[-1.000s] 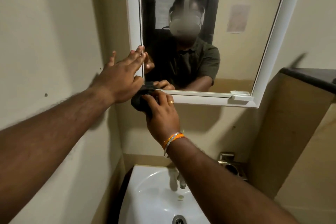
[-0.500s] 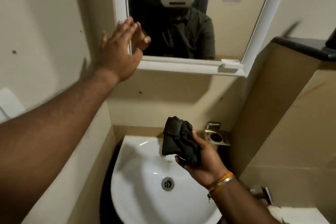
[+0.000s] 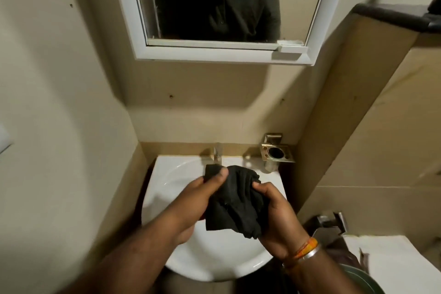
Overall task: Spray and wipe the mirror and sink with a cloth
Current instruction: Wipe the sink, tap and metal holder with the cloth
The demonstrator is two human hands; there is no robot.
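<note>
A crumpled black cloth (image 3: 235,200) hangs over the white sink (image 3: 167,174), held between both hands. My left hand (image 3: 195,200) pinches its upper left corner with the thumb on top. My right hand (image 3: 276,217) grips the bunched right side; orange and silver bangles sit on that wrist. The mirror (image 3: 214,2) in a white frame hangs on the wall above and reflects a person in a dark shirt. A metal tap (image 3: 217,151) stands at the back of the sink, just behind the cloth. No spray bottle shows.
A brass square holder (image 3: 276,153) is fixed to the wall right of the tap. A beige partition (image 3: 358,126) with a dark top ledge rises at the right. A white surface (image 3: 393,262) and a metal fixture (image 3: 331,222) lie low right. The left wall stands close.
My left hand dropped from the mirror's frame to the cloth and took hold of it. My right hand stayed over the sink with the cloth. The view tilted further down.
</note>
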